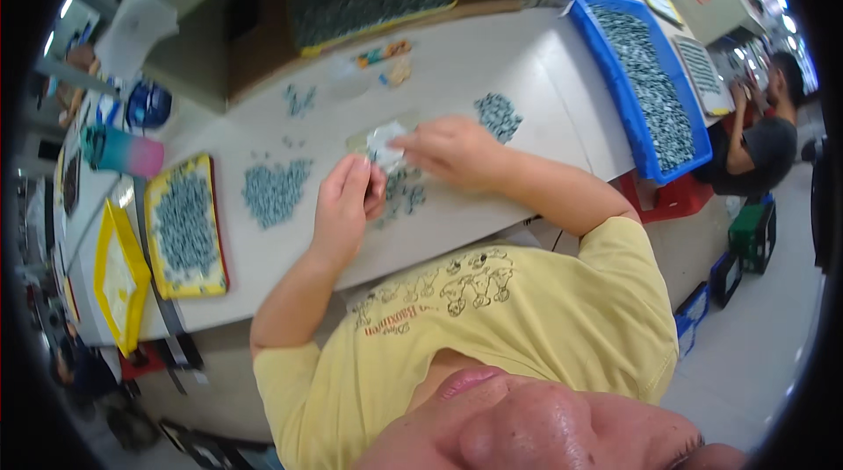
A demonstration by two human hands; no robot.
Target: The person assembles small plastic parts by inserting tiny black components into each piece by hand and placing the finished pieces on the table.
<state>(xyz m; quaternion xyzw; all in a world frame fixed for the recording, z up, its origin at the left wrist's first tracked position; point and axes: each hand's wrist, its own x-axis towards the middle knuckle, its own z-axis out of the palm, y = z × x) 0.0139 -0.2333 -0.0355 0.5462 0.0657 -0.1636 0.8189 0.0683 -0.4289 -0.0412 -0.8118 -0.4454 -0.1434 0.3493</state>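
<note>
My left hand is closed, thumb against the curled fingers, above the white table. Whatever it pinches is hidden or too small to name. My right hand reaches in from the right, its fingers over a small whitish sheet or clear bag and slightly smeared. Whether those fingers grip the sheet is unclear. Just beneath the hands lie loose small grey-green pieces. A larger heap of the same pieces spreads left of my left hand, and another pile sits beyond my right wrist.
A yellow-rimmed tray of pieces and an upright-edged yellow tray are at left, near a teal-pink tumbler. A long blue bin full of pieces stands right. A dark-filled tray sits inside the shelf. Another person works at far right.
</note>
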